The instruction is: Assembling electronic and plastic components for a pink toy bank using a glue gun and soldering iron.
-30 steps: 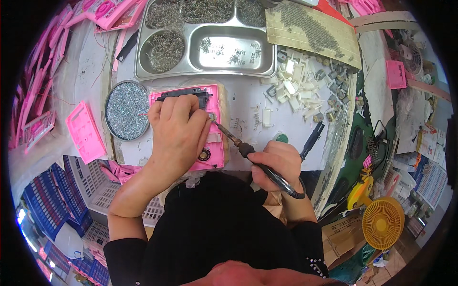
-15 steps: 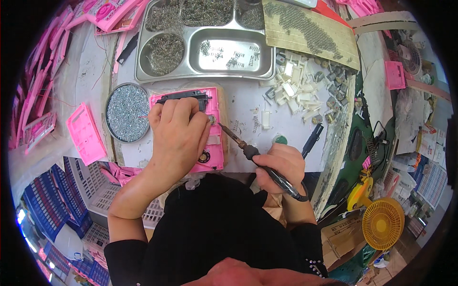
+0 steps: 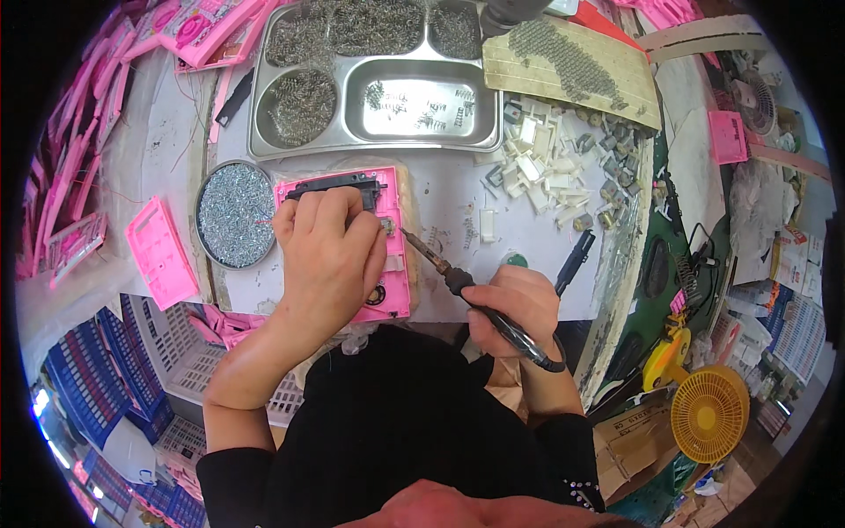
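My right hand is wrapped around the handle of a soldering iron. Its tip points up and left, at the right edge of a pink plastic casing, close to a small metal-looking part. My left hand lies over the casing with its fingers bent and pressed together; whatever they pinch is hidden beneath them. Along the casing's far end sits a long black mechanism. A round black-rimmed part shows near the casing's close end, beside my left wrist.
A round dish of screws stands left of the casing, by a loose pink cover. Beyond lies a metal tray of springs. White plastic pieces are heaped at right, near a black pen-like bar. Pink casings pile up far left.
The view has shifted slightly. Both hands and the soldering iron keep nearly the same place at the casing. A dark object has come further into view behind the tray.
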